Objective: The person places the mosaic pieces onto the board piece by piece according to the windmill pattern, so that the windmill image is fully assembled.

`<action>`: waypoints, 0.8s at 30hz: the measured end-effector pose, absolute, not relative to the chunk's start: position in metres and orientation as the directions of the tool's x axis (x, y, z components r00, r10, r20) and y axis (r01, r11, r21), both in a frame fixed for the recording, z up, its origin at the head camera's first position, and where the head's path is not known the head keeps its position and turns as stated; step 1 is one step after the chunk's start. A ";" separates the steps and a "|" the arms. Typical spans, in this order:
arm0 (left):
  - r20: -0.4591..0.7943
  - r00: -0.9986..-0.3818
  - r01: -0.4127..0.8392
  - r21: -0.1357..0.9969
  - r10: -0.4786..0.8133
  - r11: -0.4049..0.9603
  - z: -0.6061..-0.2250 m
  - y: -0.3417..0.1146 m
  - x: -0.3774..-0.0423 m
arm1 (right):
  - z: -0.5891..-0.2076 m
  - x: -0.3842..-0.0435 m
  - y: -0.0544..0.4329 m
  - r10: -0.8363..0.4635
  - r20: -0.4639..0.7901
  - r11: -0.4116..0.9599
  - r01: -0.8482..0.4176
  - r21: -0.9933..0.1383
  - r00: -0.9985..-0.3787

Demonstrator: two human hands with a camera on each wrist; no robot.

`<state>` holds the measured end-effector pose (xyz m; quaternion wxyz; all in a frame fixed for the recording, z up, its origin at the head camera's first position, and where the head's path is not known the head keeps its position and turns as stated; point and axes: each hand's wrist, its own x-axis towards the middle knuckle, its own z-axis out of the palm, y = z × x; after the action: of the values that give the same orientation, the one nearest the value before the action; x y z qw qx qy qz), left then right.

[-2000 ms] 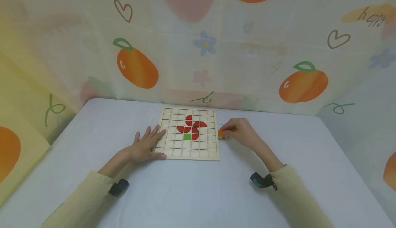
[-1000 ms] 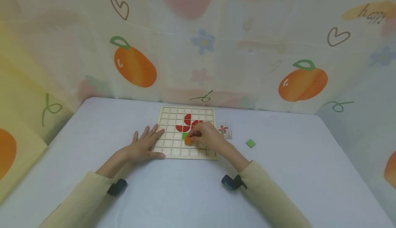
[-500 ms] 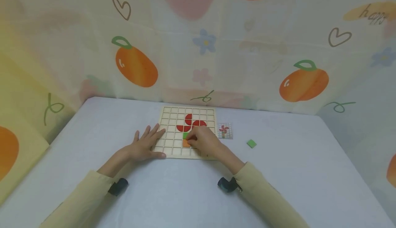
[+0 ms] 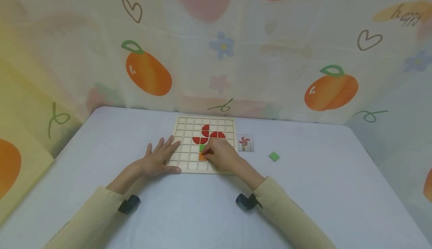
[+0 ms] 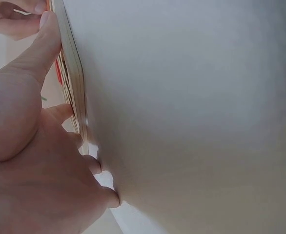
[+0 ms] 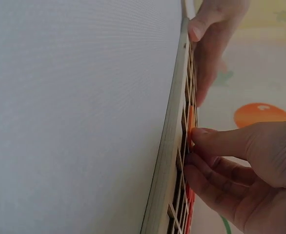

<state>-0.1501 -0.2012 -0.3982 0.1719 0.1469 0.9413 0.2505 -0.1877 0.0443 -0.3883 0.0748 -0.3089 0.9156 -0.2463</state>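
Observation:
A wooden grid board (image 4: 186, 157) lies on the white table. My left hand (image 4: 155, 161) rests over its left edge with fingers spread, the thumb along the near corner. In the head view my right hand (image 4: 221, 154) is over the board, thumb and fingers curled at an orange square tile (image 4: 202, 157). The right wrist view shows the thumb against the orange tile (image 6: 191, 119), which sits at the grid's surface. Directly behind it in the grid is a green square tile (image 4: 201, 148). Red rounded pieces (image 4: 200, 140) form part of a pinwheel; my right hand hides the rest.
Right of the board lies a small pattern card (image 4: 245, 143) printed with a red pinwheel on a grid. A loose green square tile (image 4: 274, 156) is farther right on the table. A fruit-print cloth (image 4: 260, 61) hangs behind the table.
My right hand has brought the orange tile leftward from beside the card to the cell in front of the green tile. The card and loose green tile came into view. My left hand stayed.

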 end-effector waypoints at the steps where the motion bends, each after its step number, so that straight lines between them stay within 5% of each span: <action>1: -0.250 -0.897 0.191 0.522 0.363 0.831 -0.399 -0.201 -0.150 | -0.388 -0.188 0.045 -0.604 0.012 0.689 -0.530 -0.495 -0.797; 14: -0.247 -0.903 0.183 0.519 0.352 0.835 -0.397 -0.202 -0.148 | -0.370 -0.201 0.079 -0.546 -0.011 0.721 -0.464 -0.515 -0.838; 24: -0.250 -0.901 0.185 0.517 0.354 0.836 -0.401 -0.203 -0.150 | -0.361 -0.206 0.141 -0.592 -0.007 0.685 -0.498 -0.532 -0.806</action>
<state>-0.1503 -0.2025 -0.4013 0.1704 0.1429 0.9428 0.2484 -0.2061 0.1405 -0.3609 0.0892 -0.2983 0.9135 -0.2619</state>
